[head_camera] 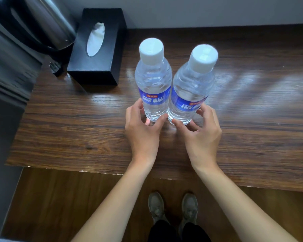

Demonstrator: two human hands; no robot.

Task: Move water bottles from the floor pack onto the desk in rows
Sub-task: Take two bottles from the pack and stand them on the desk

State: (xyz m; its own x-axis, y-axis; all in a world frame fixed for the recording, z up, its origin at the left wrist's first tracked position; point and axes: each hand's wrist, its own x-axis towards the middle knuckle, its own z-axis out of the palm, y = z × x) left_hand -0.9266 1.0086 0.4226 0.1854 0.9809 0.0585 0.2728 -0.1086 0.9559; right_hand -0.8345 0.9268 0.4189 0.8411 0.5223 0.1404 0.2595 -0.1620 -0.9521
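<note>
Water bottles stand upright side by side on the desk (59,130), touching, near its back edge, right of a black tissue box (98,48). The left hand (142,130) curls its fingers around the base of the left bottle (153,84); the right hand (201,133) curls around the right bottle (192,91). Letting go unevenly could tip one bottle into the other.
</note>
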